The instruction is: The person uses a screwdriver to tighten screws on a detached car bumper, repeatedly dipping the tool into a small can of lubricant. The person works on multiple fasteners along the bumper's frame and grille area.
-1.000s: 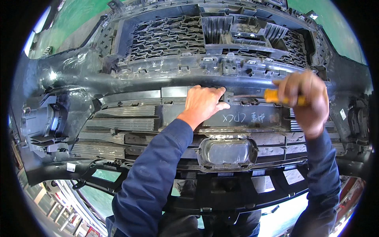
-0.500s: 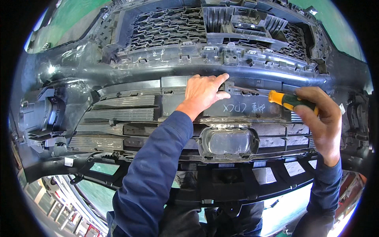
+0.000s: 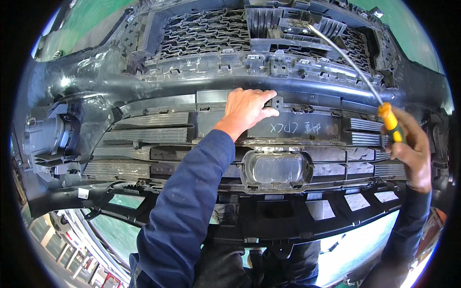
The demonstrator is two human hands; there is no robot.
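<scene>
Your left hand (image 3: 247, 109) lies with fingers together on the bumper (image 3: 144, 86) beside a small bracket (image 3: 277, 102). Your right hand (image 3: 408, 149) clamps the screwdriver (image 3: 355, 67), its shaft crossing the grille (image 3: 206, 36).

A clear lens housing (image 3: 273, 168) sits at six o'clock, a white sticker (image 3: 83, 193) at eight, green floor (image 3: 91, 19) at eleven
</scene>
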